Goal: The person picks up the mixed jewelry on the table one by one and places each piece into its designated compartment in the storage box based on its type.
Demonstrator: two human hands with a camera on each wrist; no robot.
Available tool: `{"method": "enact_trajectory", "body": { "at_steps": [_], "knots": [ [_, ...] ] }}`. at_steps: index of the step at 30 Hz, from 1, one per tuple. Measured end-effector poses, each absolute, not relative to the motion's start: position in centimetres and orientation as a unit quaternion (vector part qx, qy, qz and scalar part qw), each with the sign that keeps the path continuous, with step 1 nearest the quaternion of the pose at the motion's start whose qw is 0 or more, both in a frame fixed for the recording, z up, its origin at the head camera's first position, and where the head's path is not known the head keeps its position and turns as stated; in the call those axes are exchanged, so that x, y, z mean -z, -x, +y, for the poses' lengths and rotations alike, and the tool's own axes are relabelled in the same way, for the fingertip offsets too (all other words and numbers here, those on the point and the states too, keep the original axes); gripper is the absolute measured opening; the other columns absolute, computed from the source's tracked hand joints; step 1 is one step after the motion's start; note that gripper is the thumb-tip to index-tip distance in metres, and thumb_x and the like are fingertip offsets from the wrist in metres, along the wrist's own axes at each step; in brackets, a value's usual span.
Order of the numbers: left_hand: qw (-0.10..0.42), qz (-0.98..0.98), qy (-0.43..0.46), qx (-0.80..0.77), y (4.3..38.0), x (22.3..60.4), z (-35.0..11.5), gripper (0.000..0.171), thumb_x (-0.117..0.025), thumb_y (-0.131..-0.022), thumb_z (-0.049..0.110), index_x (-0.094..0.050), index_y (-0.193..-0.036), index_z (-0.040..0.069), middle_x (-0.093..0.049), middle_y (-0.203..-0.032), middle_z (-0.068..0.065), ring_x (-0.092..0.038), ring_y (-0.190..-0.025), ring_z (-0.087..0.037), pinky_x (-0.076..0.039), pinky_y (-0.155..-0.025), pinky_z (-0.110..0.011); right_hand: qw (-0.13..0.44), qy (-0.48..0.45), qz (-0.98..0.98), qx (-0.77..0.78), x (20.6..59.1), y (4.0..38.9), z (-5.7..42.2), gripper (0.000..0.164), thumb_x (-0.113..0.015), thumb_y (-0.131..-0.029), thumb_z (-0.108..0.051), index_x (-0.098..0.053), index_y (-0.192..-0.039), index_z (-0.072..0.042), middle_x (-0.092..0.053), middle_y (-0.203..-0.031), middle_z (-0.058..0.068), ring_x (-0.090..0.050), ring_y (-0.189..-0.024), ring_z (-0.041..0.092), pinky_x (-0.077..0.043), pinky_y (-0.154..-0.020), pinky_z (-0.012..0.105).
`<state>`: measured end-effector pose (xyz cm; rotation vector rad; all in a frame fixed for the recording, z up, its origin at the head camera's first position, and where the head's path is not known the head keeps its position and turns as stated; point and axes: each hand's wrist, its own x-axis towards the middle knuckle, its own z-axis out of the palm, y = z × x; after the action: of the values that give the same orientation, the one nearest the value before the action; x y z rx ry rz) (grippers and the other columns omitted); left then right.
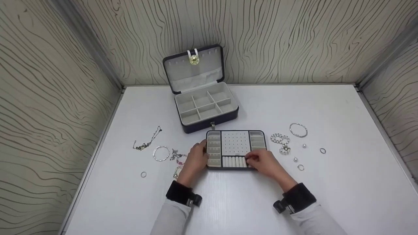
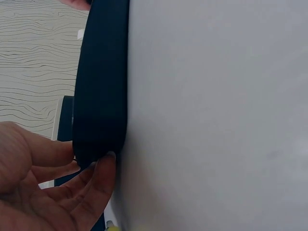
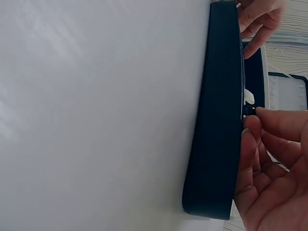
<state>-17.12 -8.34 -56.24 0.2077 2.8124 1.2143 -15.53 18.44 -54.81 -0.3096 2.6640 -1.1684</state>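
Observation:
A navy jewelry tray (image 1: 235, 143) with pale compartments, a dotted earring panel and ring rolls lies on the table. My left hand (image 1: 197, 155) holds its left side; in the left wrist view the thumb and fingers (image 2: 103, 180) grip a corner of the dark wall. Over the right end of the ring rolls, my right hand (image 1: 264, 160) pinches a small dark piece (image 3: 249, 110) between thumb and forefinger at the tray's upper edge. I cannot tell what this piece is. Behind the tray stands an open jewelry box (image 1: 209, 107) with several compartments.
To the left lie a dark chain (image 1: 145, 144), a silver bangle (image 1: 161, 153), a ring (image 1: 143, 174) and a pink-beaded bracelet (image 1: 178, 169). On the right are a pearl bracelet (image 1: 280, 138), another bangle (image 1: 298, 134), pearl earrings (image 1: 295, 159) and rings (image 1: 322, 150). Patterned walls (image 1: 241, 42) enclose the table.

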Motion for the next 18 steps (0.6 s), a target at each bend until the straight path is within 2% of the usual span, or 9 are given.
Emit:
{"method": "enact_trajectory", "body": {
  "at_steps": [6,18],
  "knots": [
    [0.041,0.91,-0.066,-0.407,17.1,56.41,-8.52,0.055,-0.058,-0.084,-0.007,-0.05,-0.138,-0.003,-0.06,-0.1,-0.014,-0.058,-0.092,-0.027,-0.049,-0.086,-0.046,0.116,0.102,0.901,0.405,54.9,15.46,18.15,0.014,-0.069,-0.085,-0.003,-0.073,-0.099,-0.002,-0.064,-0.08,-0.001,-0.058,-0.071,0.013,-0.051,-0.066,0.033],
    [0.059,0.917,-0.046,-0.392,17.1,56.16,-8.35,0.055,-0.058,-0.088,-0.002,-0.047,-0.142,-0.001,-0.06,-0.114,-0.021,-0.058,-0.106,-0.032,-0.047,-0.093,-0.047,0.095,0.077,0.911,0.394,54.86,15.38,17.56,0.012,-0.068,-0.082,0.0,-0.073,-0.092,-0.003,-0.061,-0.075,-0.001,-0.054,-0.066,0.013,-0.046,-0.06,0.03]
  ]
}}
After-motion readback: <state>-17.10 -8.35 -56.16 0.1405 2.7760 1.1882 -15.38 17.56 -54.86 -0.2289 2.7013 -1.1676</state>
